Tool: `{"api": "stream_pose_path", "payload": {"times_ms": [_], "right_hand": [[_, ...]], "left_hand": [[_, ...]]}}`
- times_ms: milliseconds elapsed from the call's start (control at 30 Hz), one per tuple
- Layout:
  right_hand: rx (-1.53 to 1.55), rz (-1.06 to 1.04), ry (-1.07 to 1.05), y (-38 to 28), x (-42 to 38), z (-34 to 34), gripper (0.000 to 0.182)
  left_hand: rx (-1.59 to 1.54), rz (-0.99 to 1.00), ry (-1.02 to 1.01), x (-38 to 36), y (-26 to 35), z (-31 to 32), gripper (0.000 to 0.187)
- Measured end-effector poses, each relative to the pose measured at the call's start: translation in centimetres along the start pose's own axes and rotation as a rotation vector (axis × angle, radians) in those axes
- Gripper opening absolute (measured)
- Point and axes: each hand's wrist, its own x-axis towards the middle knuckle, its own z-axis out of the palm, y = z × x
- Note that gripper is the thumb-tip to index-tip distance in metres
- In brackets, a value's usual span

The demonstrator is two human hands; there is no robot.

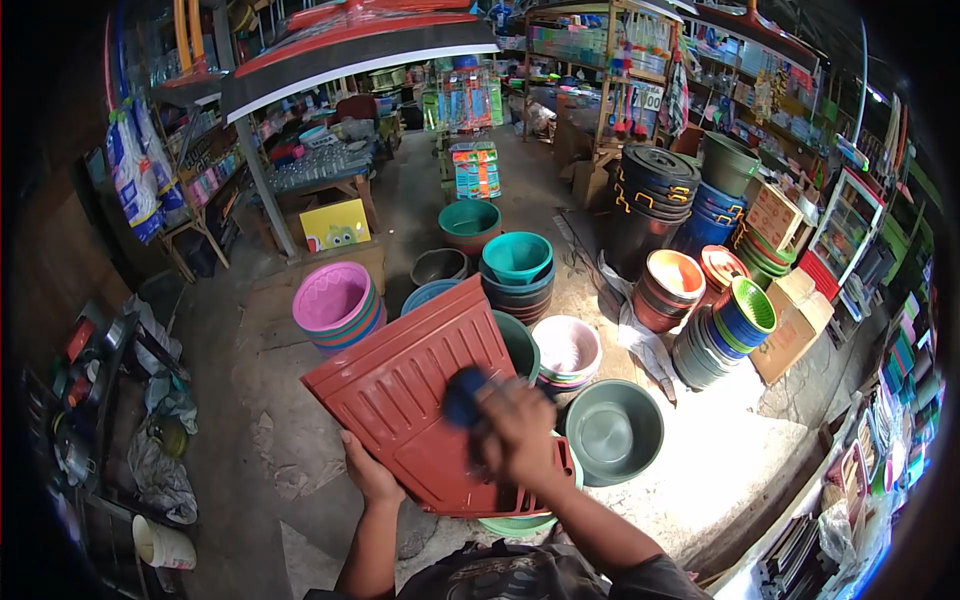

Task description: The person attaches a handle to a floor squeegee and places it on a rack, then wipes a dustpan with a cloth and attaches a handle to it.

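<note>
Panel of ribbed red-brown plastic [415, 400] slants between the two hands, its broad face turned up toward the wearer, probably so that the right hand can reach all of it. The left hand [373, 472] grips its lower left edge, thumb along the rim and fingers out of sight behind, apparently to steady it. The right hand [518, 425], blurred, seems to grasp a dark blue cloth [463, 397] against the ribs; its exact finger grip cannot be told. Just below the hands, a light green tub [520, 526] shows under the panel; whether it bears weight is unclear.

The left forearm rises steeply, wrist bent back; the right forearm reaches inward and up across the panel's lower right corner, knuckles uppermost. A grey-green basin [607, 435] sits right of the right hand, and nested pink tubs [335, 295] stand beyond the left, likely stacked to save floor space.
</note>
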Motion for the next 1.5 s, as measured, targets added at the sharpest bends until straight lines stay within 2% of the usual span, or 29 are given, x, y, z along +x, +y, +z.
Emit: {"api": "stream_pose_path", "payload": {"times_ms": [33,133,267,300,367,467,533,633,667,700,767,800,833,900,933,967,1000,1033,1067,1100,1133,1167,1200,1267,1300,1367,1400,1433,1500], "right_hand": [[-0.058,0.151,0.058,1.4,0.4,0.0,0.05],[-0.164,0.11,0.189,0.8,0.8,1.1,0.052],[0.068,-0.17,-0.101,-9.1,-2.3,3.6,0.063],[0.019,-0.215,-0.117,-10.8,-3.3,3.7,0.064],[-0.023,-0.354,-0.099,-9.7,-3.3,3.0,0.065],[0.085,-0.265,-0.032,-5.7,-0.7,0.9,0.062],[-0.057,-0.085,0.063,-1.5,0.1,1.0,0.056],[-0.031,0.341,0.119,7.5,-1.0,3.4,0.029],[0.284,0.643,0.183,9.7,-2.0,4.4,0.031],[0.279,0.637,0.194,9.7,-1.8,3.3,0.031],[0.788,1.094,0.06,8.0,-1.2,0.0,0.041],[1.27,1.027,0.162,6.6,-1.1,0.0,0.047],[1.52,1.088,0.179,4.8,-0.8,-0.2,0.044],[1.304,0.871,-0.094,4.4,-2.8,0.8,0.041],[1.305,0.871,-0.085,3.4,-2.4,0.2,0.041],[1.284,0.915,-0.227,1.8,-1.5,-1.1,0.041],[1.257,0.954,-0.37,0.7,-0.7,-2.2,0.043],[1.255,0.952,-0.359,0.2,-0.3,-2.8,0.043],[1.245,0.818,-0.422,-0.1,-0.1,-3.3,0.042],[1.233,0.685,-0.488,-0.3,0.0,-3.4,0.041],[1.129,0.561,-0.48,-0.2,0.1,-3.2,0.035],[1.134,0.563,-0.483,-0.5,0.7,-3.6,0.035],[1.175,0.584,-0.55,-0.9,1.5,-4.5,0.033],[1.161,0.534,-0.707,-0.1,2.6,-5.5,0.032],[1.165,0.524,-0.72,0.6,2.8,-5.7,0.032],[1.074,0.545,-0.779,2.2,3.2,-6.0,0.034],[0.871,0.434,-0.694,2.9,3.1,-5.9,0.032],[0.869,0.429,-0.687,3.1,2.9,-5.7,0.032],[0.01,0.228,-0.085,3.0,2.2,-5.2,0.032]], "left_hand": [[-0.003,0.002,0.012,-0.1,0.2,-0.2,0.069],[-0.035,0.01,0.052,0.1,0.2,-0.2,0.069],[0.103,0.041,0.169,1.2,-1.6,-1.7,0.069],[-0.049,-0.012,0.151,1.5,-1.3,-1.9,0.071],[-0.195,-0.069,0.135,1.9,-0.5,-2.5,0.073],[-0.321,-0.074,0.09,1.1,2.4,-1.7,0.071],[-0.299,-0.054,0.097,0.9,1.9,-3.1,0.071],[-0.263,-0.048,0.113,0.3,1.6,-5.1,0.07],[-0.252,-0.061,0.125,0.4,1.5,-5.6,0.069],[-0.258,-0.06,0.114,0.5,1.4,-6.3,0.069],[-0.22,-0.043,0.034,0.8,1.0,-7.4,0.067],[-0.202,-0.054,0.044,0.9,0.8,-7.5,0.066],[-0.201,-0.06,0.047,0.9,0.3,-7.6,0.066],[-0.216,-0.089,0.049,1.4,-1.3,-7.8,0.069],[-0.291,-0.191,-0.043,2.0,-1.7,-9.2,0.078],[-0.288,-0.193,-0.053,2.0,-1.7,-9.3,0.078],[0.072,-0.177,0.039,2.2,-1.7,-9.2,0.086],[0.432,-0.153,0.13,2.2,-1.8,-9.2,0.095],[0.637,-0.032,0.088,2.2,-2.0,-9.5,0.111],[0.638,-0.036,0.088,2.1,-2.0,-9.5,0.111],[0.735,0.254,0.022,1.8,-0.1,-7.3,0.112],[0.824,0.547,-0.044,1.5,2.0,-5.1,0.113],[0.831,0.544,-0.038,1.3,4.1,-2.9,0.113],[1.012,0.8,-0.381,1.3,7.4,0.3,0.082],[1.018,0.803,-0.366,1.6,7.7,0.1,0.082],[0.654,0.042,-0.614,2.5,7.9,-0.3,0.055],[0.676,0.008,-0.605,2.2,7.6,-0.6,0.033],[0.676,0.016,-0.611,1.8,6.5,-1.3,0.033],[0.86,-0.062,-0.625,0.5,3.8,-2.8,0.03]]}}
